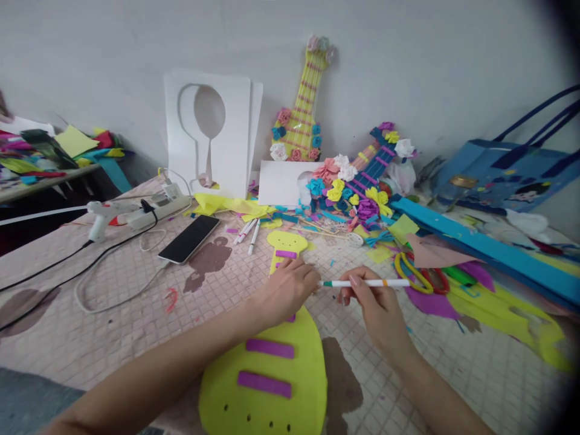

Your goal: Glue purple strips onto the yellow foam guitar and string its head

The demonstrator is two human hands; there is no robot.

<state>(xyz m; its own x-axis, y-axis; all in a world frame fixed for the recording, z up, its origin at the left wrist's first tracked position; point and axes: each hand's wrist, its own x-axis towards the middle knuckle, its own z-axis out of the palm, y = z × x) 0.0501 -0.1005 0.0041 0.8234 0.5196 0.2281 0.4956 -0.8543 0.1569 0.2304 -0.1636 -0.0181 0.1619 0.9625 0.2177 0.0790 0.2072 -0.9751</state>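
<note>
A yellow guitar-shaped cutout (272,329) lies in front of me, with purple strips (264,384) across its body and neck. Small dark holes dot its lower end and its head. My right hand (378,308) pinches a slim white marker pen (392,283) with green and orange bands, held level above the table to the right of the neck. Over the neck is my left hand (290,287), its fingers curled together at the pen's left end. What those fingertips grip is hidden.
Behind stand white template boards (233,121) and two flower-decorated toy guitars (304,96). A phone (190,239), white glue gun (100,219) and cables lie left. Several marker pens (254,237) lie beyond the cutout. Scissors (412,272), coloured scraps and a blue bag (489,169) are right.
</note>
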